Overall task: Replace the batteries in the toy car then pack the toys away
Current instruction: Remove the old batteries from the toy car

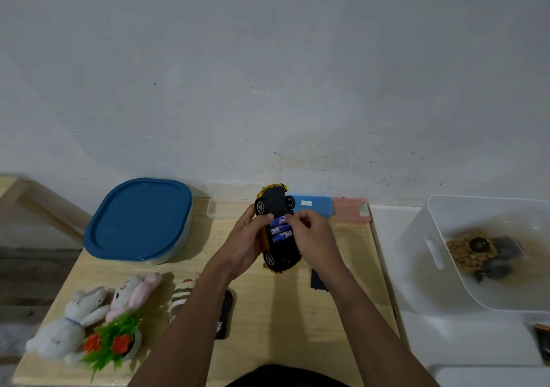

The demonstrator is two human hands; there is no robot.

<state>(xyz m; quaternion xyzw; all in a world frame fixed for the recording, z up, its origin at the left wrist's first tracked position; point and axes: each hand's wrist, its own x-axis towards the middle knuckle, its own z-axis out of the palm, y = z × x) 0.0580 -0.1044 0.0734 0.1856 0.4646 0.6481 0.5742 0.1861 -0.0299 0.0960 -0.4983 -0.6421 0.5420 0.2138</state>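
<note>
A yellow toy car [275, 200] is held upside down above the wooden table [285, 306], its black underside facing me. Its battery bay is open and shows three blue batteries [280, 231] side by side. My left hand [245, 240] grips the car along its left side. My right hand [309, 237] rests on the car's right side, with thumb and fingertips pinching at the top battery. A flat black piece [318, 281], maybe the battery cover, lies on the table under my right wrist.
A blue-lidded container [140, 220] sits at the back left. Two plush rabbits [98, 306], a fake plant [116, 339], a striped plush [181, 294] and a black remote [224, 315] lie at the front left. A white bin [431, 246] at the right holds another toy car [482, 252].
</note>
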